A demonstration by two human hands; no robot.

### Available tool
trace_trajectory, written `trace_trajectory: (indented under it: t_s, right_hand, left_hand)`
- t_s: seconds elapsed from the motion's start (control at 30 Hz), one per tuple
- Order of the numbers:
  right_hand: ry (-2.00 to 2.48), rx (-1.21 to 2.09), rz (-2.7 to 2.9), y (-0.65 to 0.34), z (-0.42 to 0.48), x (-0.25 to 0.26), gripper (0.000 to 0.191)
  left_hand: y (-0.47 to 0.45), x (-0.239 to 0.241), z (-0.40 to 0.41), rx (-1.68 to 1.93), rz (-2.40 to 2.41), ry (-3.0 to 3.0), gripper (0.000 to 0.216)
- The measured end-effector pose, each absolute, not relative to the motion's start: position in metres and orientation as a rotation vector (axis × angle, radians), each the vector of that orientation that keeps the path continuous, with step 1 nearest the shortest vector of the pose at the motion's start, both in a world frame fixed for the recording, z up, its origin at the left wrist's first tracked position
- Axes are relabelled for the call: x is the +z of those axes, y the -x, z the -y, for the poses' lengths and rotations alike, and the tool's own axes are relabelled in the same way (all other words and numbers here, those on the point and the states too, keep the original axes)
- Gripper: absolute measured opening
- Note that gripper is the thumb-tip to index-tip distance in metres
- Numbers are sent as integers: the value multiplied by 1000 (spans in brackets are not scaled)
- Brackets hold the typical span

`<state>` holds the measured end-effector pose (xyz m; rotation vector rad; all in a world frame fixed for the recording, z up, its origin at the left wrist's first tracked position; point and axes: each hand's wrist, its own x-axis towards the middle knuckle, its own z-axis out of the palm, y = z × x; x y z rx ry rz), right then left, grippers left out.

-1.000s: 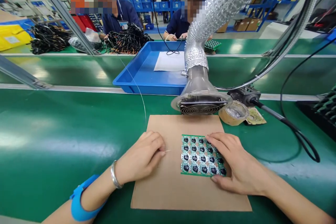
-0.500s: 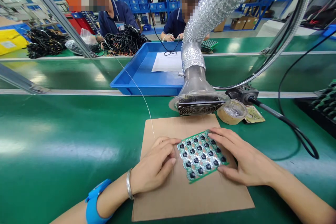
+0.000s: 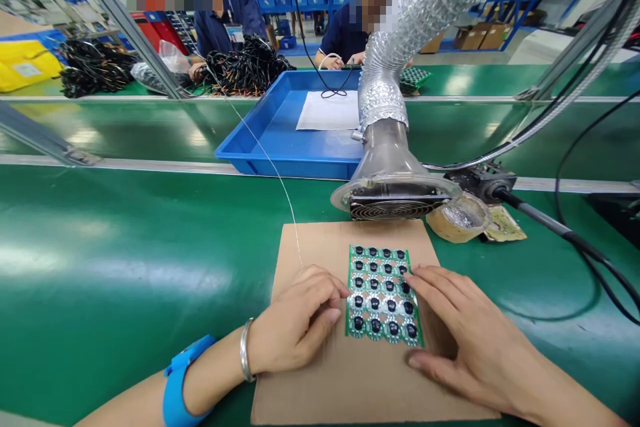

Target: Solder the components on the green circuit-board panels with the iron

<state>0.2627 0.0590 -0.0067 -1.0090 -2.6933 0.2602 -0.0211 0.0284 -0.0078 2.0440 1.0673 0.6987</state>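
A panel of small round circuit boards, each with a black blob, lies flat on a cardboard sheet. My left hand is at its left side, fingers curled and closed, index fingertip against the panel's edge. A thin strand of solder wire runs down into this hand; its end is hidden by the fingers. On the right, my right hand is open, thumb and fingers apart. Its fingertips touch the panel's right edge, while the thumb rests near the lower right corner.
Beyond the cardboard hangs a fume extractor hood on a silver duct. A soldering iron sits in its holder, beside a tape roll and a sponge. Behind are a blue tray, cable bundles and two people across the bench.
The panel has turned from a slant to nearly square with the cardboard. My right hand has moved down and right, its thumb off the panel. The camera view has shifted slightly.
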Motion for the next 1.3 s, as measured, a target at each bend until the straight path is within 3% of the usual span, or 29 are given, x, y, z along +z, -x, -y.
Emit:
trace_trajectory:
  t_s: [0.93, 1.17, 1.3]
  right_hand:
    - [1053, 337, 2741, -267, -61, -7, 69]
    - [814, 353, 2559, -247, -42, 6, 51]
    - [628, 415, 2459, -223, -24, 9, 21]
  left_hand:
    - [22, -3, -31, 651, -1045, -2075, 10]
    - [6, -2, -16, 740, -1070, -2422, 7]
    - [-10, 4, -2, 797, -1026, -2518, 7]
